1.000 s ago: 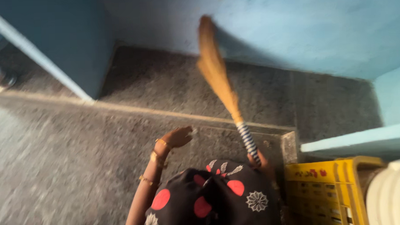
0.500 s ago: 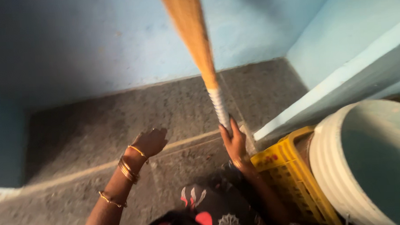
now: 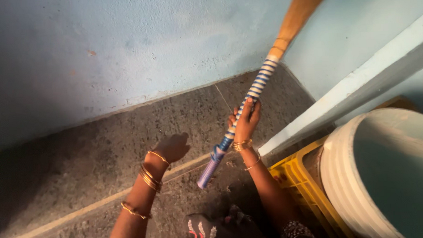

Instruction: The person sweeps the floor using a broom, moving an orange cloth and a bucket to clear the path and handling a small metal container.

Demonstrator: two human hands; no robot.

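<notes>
Two hands over a speckled grey floor [image 3: 81, 156]: my right hand [image 3: 243, 125] wraps its fingers [image 3: 253, 110] around the blue-and-white striped handle of a broom [image 3: 248, 101], which slants up past the pale blue wall [image 3: 125, 51], bristles leaving the top edge. My left hand [image 3: 172, 147] hangs empty, fingers curled loosely downward, well apart from the handle. Beside my right arm stand a yellow crate [image 3: 300, 181] and a white bucket [image 3: 344, 175].
</notes>
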